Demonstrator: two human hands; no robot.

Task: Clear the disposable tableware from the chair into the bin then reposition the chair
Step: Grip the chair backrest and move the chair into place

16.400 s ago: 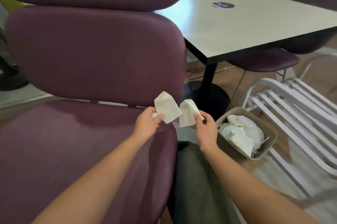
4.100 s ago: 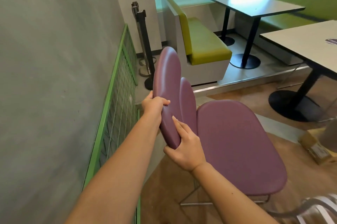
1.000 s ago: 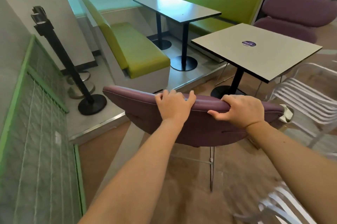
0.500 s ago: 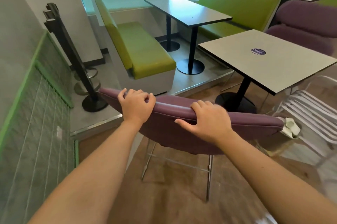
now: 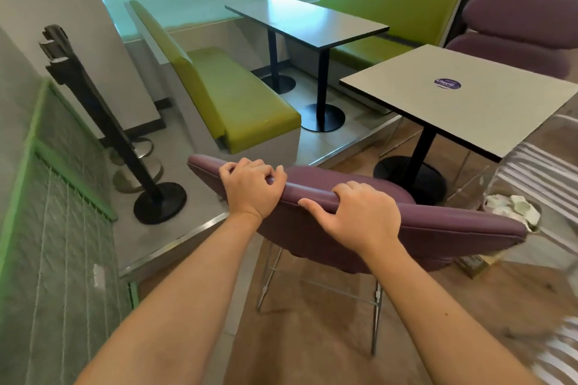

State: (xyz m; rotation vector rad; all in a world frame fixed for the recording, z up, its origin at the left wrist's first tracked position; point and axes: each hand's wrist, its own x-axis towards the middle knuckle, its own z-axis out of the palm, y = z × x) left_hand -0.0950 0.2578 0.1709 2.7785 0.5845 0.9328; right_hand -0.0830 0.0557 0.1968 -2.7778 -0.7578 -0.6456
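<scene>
Tableware's already in the bin [image 5: 513, 212], so only moving's left: left hand [image 5: 250, 189] and right hand [image 5: 359, 215] both grip the purple chair [image 5: 438, 228] backrest, fingers curled over.

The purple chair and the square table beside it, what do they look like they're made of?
Purple chair: padded backrest in smooth, faintly glossy vinyl or faux leather, judging by its sheen and stitched edge seam; thin legs look like bright metal rod. Square table: matte pale top with dark edge banding, probably laminate, on a black, likely metal, pedestal.
</scene>
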